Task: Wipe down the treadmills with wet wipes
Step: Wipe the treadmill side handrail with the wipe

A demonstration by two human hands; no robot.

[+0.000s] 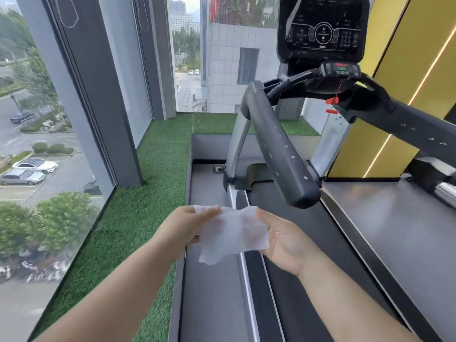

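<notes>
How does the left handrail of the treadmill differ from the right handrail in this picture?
The left handrail shows whole, down to its rounded end; the right handrail runs out of the picture. The left handrail looks grey, the right handrail blacker. Both carry small pale specks.

Artificial grass ledge (148,193) beside floor-to-ceiling windows (37,107), parked cars (23,176) and trees (61,218) below, grey tiled building (229,70) ahead, yellow wall panels (389,45)

Left hand (182,230), right hand (288,245): pinch grips
</notes>
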